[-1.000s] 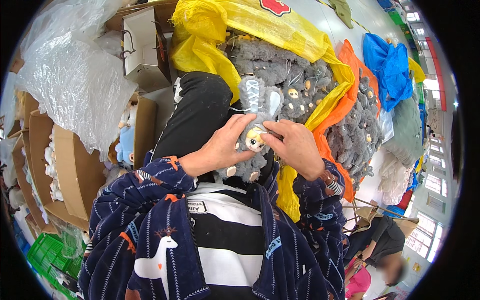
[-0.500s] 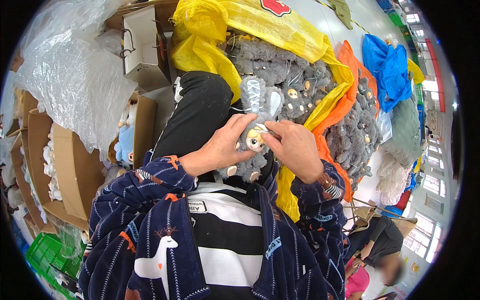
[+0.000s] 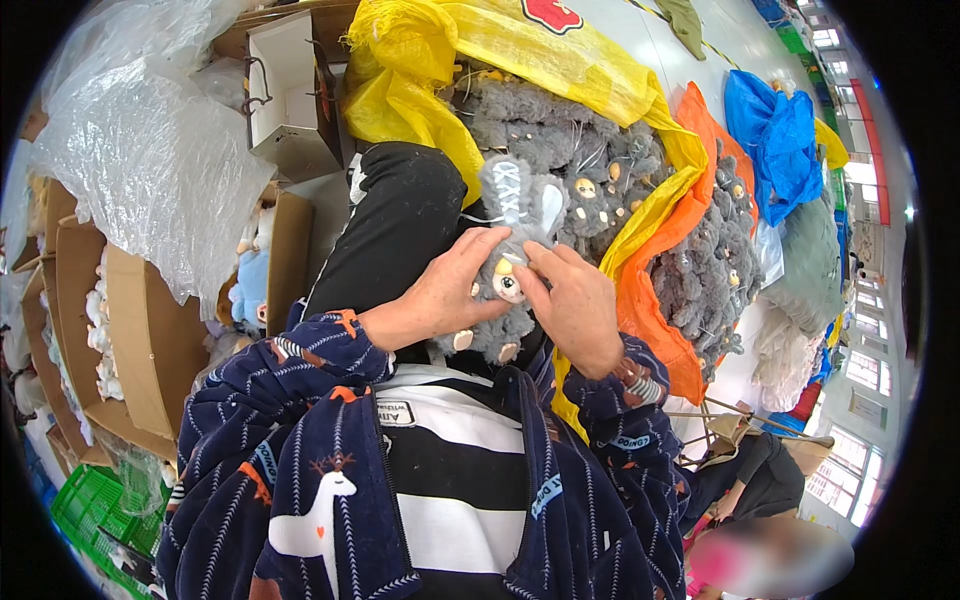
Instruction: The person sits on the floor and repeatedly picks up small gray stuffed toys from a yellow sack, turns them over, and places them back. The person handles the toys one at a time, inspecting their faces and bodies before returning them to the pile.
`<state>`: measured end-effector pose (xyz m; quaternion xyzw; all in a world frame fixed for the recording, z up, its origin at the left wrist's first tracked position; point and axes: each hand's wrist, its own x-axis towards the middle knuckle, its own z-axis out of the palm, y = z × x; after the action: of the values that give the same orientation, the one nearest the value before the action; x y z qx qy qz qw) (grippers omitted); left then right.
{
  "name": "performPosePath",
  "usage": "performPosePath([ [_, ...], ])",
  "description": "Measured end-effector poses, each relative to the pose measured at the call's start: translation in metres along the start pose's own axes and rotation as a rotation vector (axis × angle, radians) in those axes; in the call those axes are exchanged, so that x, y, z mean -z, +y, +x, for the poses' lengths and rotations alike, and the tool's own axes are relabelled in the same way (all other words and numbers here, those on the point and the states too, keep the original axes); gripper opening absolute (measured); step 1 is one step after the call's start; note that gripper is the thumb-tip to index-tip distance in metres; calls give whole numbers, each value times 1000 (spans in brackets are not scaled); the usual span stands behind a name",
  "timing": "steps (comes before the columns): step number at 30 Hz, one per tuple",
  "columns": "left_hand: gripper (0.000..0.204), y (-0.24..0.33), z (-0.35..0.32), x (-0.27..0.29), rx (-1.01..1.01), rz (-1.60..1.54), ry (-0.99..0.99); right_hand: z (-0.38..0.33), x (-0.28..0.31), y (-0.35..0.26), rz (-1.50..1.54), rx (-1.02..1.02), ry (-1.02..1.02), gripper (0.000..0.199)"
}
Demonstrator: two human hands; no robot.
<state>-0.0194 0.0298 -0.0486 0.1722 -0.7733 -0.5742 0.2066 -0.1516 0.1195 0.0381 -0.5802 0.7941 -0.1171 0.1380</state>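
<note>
A grey plush bunny doll [image 3: 515, 328] with long ears and a small doll face rests on my lap, its feet toward me. My left hand [image 3: 447, 288] grips it along the left side, thumb low by the body and fingers up by the head. On the other side, my right hand [image 3: 577, 308] is closed at the head, with thumb and fingertips pressing beside the face. The fingers partly cover the face and hair. A white lace crosses one upright ear, and a thin white string trails to the left.
A yellow woven sack [image 3: 655, 105] full of grey plush dolls [image 3: 560, 130] lies ahead; an orange sack [image 3: 650, 330] with more stands to its right. Cardboard boxes [image 3: 150, 340] and clear plastic sheeting [image 3: 140, 150] are on the left. A co-worker [image 3: 755, 475] sits at lower right.
My right hand has shifted slightly left and its fingers have moved closer over the doll's head. My left hand keeps its hold. The co-worker at lower right has shifted.
</note>
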Motion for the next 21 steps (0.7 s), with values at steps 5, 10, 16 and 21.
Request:
performPosePath([
  [5,73,-3,1,-1,-8,-4,3,-4,-16,13,247,-31,101,26],
  [10,74,-1,1,-1,25,-14,-8,-6,3,13,184,-43,-12,23],
  [16,74,0,0,-2,1,11,-6,1,14,8,62,-25,-98,21],
  [21,73,-1,1,-2,-10,15,-6,4,18,4,-5,-41,-145,21],
])
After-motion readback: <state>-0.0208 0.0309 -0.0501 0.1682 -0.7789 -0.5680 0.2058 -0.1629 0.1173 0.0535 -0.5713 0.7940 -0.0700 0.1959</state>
